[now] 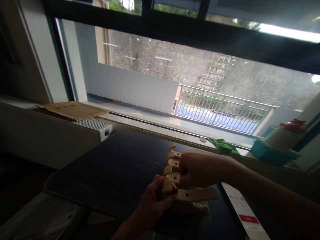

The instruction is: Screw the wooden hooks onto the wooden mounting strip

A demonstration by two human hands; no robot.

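Nearest me, my left hand (pixel 152 200) clamps a pale curved wooden hook piece (pixel 167 187); at two o'clock my right hand (pixel 200 168) grips a row of matching wooden hooks (pixel 173 159) above the dark surface (pixel 112 166), white phone (pixel 246 213) at four o'clock.

Little legible; on the lit white screen of the flat rectangular phone (pixel 243 210) at the right edge of the dark desk (pixel 112 166), small dark digits beginning "00:", the rest blurred; lower down a red bar, label unreadable; dark printed marks on the flat brown cardboard sheet (pixel 71 110), illegible.
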